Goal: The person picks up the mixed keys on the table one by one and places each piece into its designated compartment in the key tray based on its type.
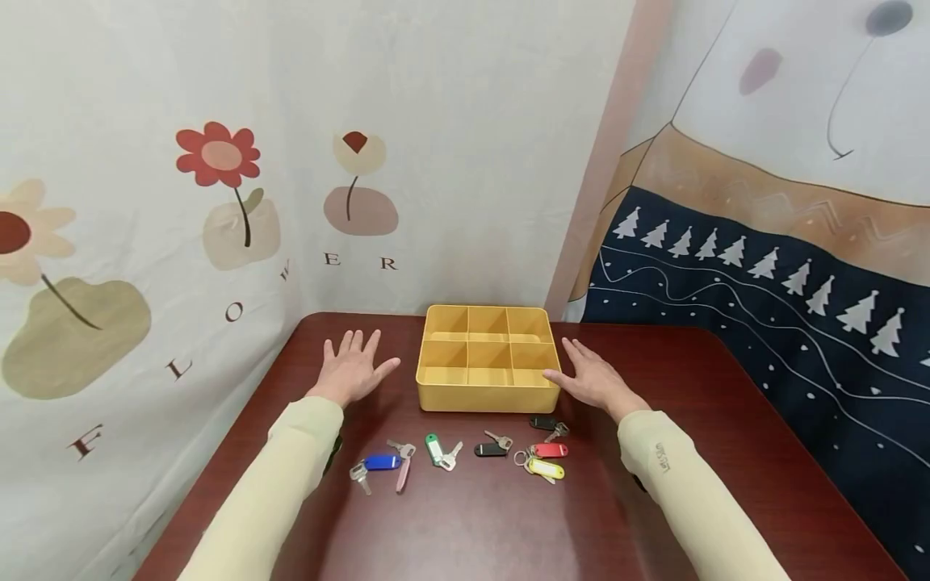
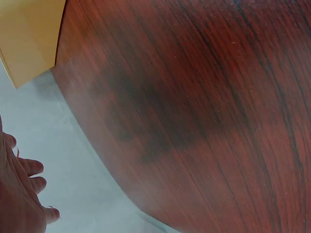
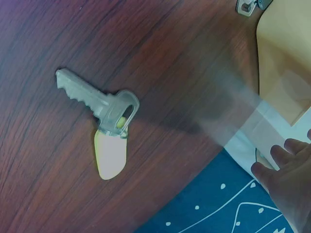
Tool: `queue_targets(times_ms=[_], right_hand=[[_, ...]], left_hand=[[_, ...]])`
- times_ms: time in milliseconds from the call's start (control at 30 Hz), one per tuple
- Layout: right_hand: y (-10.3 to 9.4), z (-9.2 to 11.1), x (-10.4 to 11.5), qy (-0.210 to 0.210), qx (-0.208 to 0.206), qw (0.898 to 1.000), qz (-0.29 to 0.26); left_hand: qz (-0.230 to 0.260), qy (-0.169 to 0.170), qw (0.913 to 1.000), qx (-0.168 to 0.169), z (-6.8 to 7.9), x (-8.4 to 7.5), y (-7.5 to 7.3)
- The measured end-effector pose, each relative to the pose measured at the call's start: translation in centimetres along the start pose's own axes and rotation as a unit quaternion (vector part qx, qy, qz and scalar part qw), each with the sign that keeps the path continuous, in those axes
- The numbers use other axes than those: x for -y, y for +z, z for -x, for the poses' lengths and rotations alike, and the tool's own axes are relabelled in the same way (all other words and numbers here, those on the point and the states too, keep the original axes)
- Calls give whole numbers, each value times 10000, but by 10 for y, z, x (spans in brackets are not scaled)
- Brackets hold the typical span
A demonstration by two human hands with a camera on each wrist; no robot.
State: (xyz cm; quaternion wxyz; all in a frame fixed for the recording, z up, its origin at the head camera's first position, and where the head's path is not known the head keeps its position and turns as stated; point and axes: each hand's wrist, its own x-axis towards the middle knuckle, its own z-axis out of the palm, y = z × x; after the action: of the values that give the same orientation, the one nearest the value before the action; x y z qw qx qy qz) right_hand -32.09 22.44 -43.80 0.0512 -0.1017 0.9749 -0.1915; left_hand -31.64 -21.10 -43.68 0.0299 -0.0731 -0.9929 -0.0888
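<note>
My left hand (image 1: pixel 350 369) is spread to the left of a yellow six-compartment box (image 1: pixel 490 398), apart from it and holding nothing. On the box's other side, my right hand (image 1: pixel 592 378) has straight fingers and an empty palm; its thumb overlaps the right rim, and contact cannot be told. Keys with coloured tags lie in front of the box: blue (image 1: pixel 382 461), green (image 1: pixel 434 449), black (image 1: pixel 491 449), a second black one (image 1: pixel 542 422), red (image 1: pixel 550 450) and yellow (image 1: pixel 546 469). The right wrist view shows a key (image 3: pixel 85 92) with a yellow-edged tag (image 3: pixel 112 153).
Everything stands on a dark red wooden table (image 1: pixel 450 532). A pink strip (image 1: pixel 403 476) hangs from a key near the blue tag. Behind the table hangs a pale flower-print curtain (image 1: pixel 465 161), and on the right a navy cloth with trees (image 1: pixel 726 298).
</note>
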Motion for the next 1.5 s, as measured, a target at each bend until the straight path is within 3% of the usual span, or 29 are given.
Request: queue_targets(times_ms=[333, 600, 1033, 1367, 1500], right_hand=[[10, -1, 4, -170, 108, 9974, -689], [15, -4, 8, -97, 114, 9873, -1583], [13, -7, 6, 76, 149, 9789, -2038], [18, -5, 9, 380, 361, 9627, -2653], [17, -6, 12, 364, 351, 9627, -2660]], left_hand=[[27, 101, 9999, 91, 6, -2, 2], [118, 265, 9995, 132, 12, -5, 1], [425, 507, 9978, 92, 18, -12, -1], [754, 742, 9944, 20, 34, -10, 0], [869, 846, 9926, 8, 41, -7, -1]])
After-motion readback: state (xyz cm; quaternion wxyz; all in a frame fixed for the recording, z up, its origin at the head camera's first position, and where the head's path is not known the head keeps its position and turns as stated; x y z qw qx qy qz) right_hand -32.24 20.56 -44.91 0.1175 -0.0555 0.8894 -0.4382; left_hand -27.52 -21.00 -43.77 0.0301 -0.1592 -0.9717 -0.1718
